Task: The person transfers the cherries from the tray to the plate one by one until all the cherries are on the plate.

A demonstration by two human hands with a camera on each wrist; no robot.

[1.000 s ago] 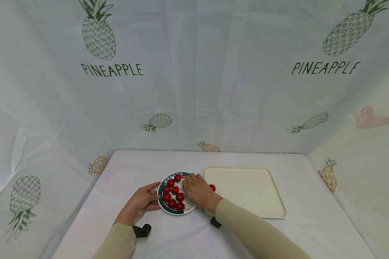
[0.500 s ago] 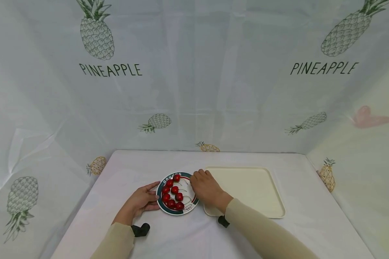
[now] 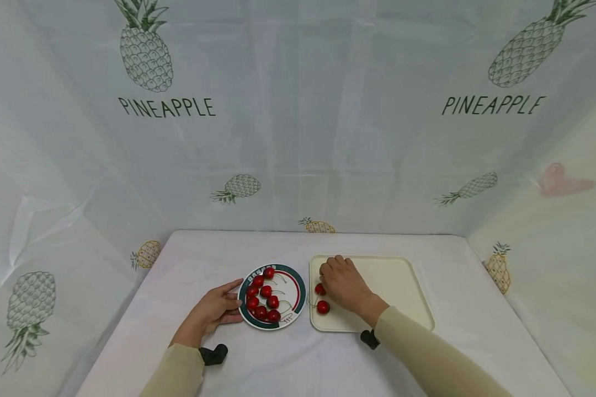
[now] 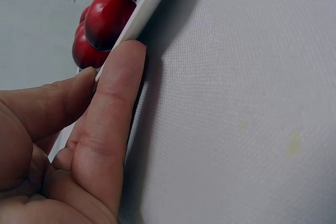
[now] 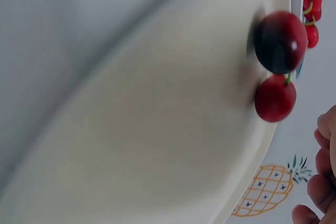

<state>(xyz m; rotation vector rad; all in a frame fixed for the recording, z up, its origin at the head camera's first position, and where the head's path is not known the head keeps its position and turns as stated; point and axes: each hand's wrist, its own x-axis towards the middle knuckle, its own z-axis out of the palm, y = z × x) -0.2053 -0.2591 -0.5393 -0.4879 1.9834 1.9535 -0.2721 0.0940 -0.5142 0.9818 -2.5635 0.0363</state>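
- The round plate of cherries is touched at its 9 o'clock rim by the left hand, fingers straight along the edge, nothing grasped.
- The right hand is held over the cream tray, fingers curled; whether anything is pinched cannot be told.
- Two cherries on the tray are seen at its 9 o'clock edge, just beside the plate.

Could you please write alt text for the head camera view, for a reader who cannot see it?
A person's right hand hovers over a cream tray holding two red cherries, while the left hand steadies a round plate of cherries beside it, on a white table backed by pineapple-print sheeting.
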